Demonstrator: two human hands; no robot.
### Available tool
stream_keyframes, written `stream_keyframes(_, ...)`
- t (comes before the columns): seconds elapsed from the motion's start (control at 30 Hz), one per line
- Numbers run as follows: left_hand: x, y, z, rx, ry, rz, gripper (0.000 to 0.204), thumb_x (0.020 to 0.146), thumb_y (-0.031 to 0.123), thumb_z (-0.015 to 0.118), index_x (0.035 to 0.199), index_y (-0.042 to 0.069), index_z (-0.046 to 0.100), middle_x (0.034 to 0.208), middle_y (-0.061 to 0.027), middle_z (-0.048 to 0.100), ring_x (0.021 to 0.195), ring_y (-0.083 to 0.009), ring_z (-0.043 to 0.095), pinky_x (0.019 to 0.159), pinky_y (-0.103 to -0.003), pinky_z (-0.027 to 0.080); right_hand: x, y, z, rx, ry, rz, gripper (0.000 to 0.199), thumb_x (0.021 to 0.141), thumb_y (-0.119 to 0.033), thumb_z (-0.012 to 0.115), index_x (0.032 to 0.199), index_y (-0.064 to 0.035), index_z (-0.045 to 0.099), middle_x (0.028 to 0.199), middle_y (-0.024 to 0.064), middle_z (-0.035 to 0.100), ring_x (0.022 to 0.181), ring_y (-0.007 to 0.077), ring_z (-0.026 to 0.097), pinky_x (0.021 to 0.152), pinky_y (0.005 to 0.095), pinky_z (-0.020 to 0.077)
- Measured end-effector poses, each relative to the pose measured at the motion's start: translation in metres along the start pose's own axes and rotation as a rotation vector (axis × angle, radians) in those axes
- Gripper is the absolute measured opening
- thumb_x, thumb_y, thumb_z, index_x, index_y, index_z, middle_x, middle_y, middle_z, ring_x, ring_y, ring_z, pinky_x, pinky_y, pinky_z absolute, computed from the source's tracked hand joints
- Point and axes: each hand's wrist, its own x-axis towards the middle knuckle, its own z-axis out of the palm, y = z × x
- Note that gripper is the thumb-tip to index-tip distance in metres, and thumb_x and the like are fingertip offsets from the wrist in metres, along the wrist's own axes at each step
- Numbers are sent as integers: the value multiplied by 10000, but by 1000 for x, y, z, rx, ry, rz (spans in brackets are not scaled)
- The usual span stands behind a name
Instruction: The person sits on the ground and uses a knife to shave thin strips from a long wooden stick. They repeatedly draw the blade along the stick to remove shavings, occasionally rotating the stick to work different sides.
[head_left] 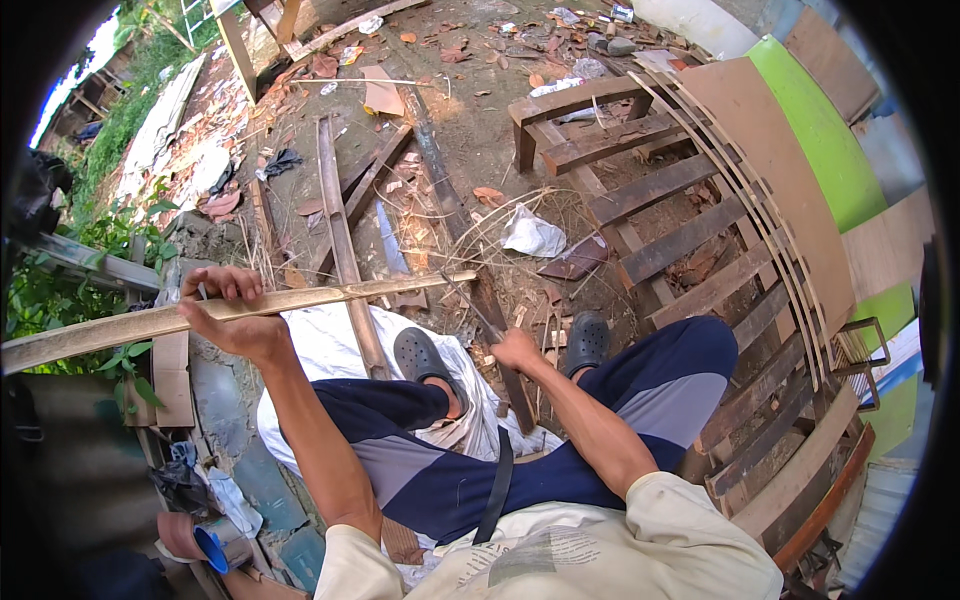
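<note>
A long, pale split bamboo strip (390, 287) runs from the left edge to the middle of the view. My left hand (232, 328) holds it from below, the strip lying across the palm between the thumb and curled fingers. In front of my lap, my right hand (517, 351) is closed round the handle of a knife (472, 306). The handle is mostly hidden in the fist. The narrow dark blade points up and left, crossing the strip near its right end; whether it touches cannot be told.
A slatted wooden frame (670, 190) with thin curved strips stands at the right. Ahead, a hand saw (390, 240) lies among dark wooden beams (340, 200) and shavings. White cloth (300, 370) spreads under my feet. Left are a low wall (230, 400) and plants.
</note>
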Motion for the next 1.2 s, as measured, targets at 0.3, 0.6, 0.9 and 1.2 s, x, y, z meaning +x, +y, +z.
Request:
stream_keyframes(0.3, 0, -8, 2, -174, -118, -144, 204, 877, 277, 459, 803, 119, 355, 605, 17, 235, 476, -87, 192, 443, -258, 178, -42, -76, -1, 80, 32, -390, 309, 778, -314, 620, 860, -20, 667, 825, 285, 658, 854, 473, 643, 778, 511, 514)
stream_keyframes(0.6, 20, -19, -11, -209, -149, -148, 186, 870, 256, 441, 777, 121, 353, 589, 21, 233, 471, -86, 185, 448, -251, 190, 77, 79, 29, -109, 44, 123, 335, 748, -255, 617, 933, 6, 717, 824, 284, 690, 859, 411, 704, 795, 499, 536)
stream_keyframes(0.9, 32, -18, -6, -139, -67, -137, 179, 875, 235, 438, 769, 120, 352, 609, 20, 223, 490, -85, 180, 443, -257, 178, 16, -49, 27, 166, 37, -387, 328, 757, -279, 633, 897, 14, 680, 794, 302, 641, 791, 467, 646, 724, 481, 519)
stream_keyframes(1.2, 37, -27, -6, -96, -3, -136, 164, 875, 221, 427, 764, 128, 350, 605, 18, 233, 485, -86, 182, 436, -252, 181, 51, -5, 30, 107, 0, 41, 391, 732, -249, 619, 957, 62, 692, 934, 357, 652, 916, 470, 664, 847, 476, 530)
